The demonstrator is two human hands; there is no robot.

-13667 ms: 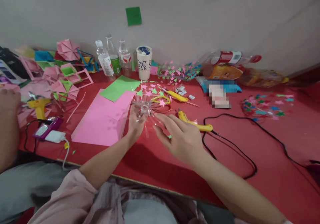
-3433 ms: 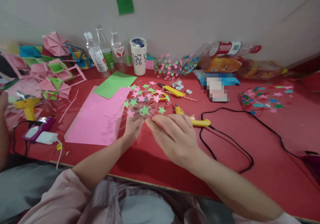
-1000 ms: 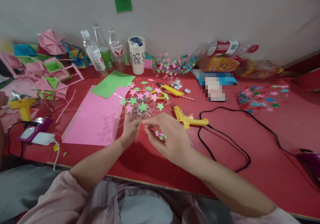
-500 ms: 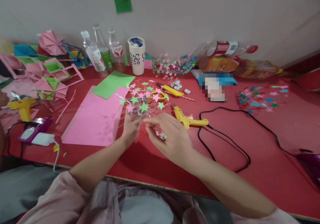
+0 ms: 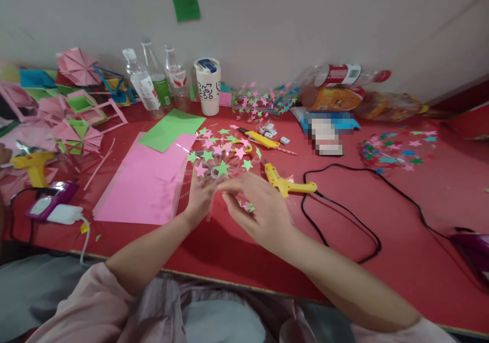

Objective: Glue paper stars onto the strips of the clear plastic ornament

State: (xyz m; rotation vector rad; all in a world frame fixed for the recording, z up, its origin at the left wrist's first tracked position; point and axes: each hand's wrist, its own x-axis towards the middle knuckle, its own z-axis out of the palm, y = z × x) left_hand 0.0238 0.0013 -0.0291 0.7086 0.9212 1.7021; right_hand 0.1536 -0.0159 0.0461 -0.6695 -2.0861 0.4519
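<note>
A clear plastic piece with pink and green paper stars (image 5: 222,168) on its strips is held up in front of me. My left hand (image 5: 200,192) grips it from below on the left, fingers partly hidden behind the clear plastic. My right hand (image 5: 257,205) is at its near right side, thumb and fingers curved toward its centre, with the fingertips close to a strip; what they pinch, if anything, is too small to make out. A yellow glue gun (image 5: 286,182) lies just right of my right hand. Behind the stars lies a yellow cutter (image 5: 263,139).
Pink sheets (image 5: 141,185) and a green sheet (image 5: 171,129) lie left. Bottles (image 5: 143,88) and a white cup (image 5: 208,90) stand behind. Another starred piece (image 5: 399,149) is at right, beyond a black cable (image 5: 346,220). Pink paper models (image 5: 78,129) and another glue gun (image 5: 34,167) are far left.
The starred plastic piece has turned and shifted slightly in my left hand. My right hand has barely moved.
</note>
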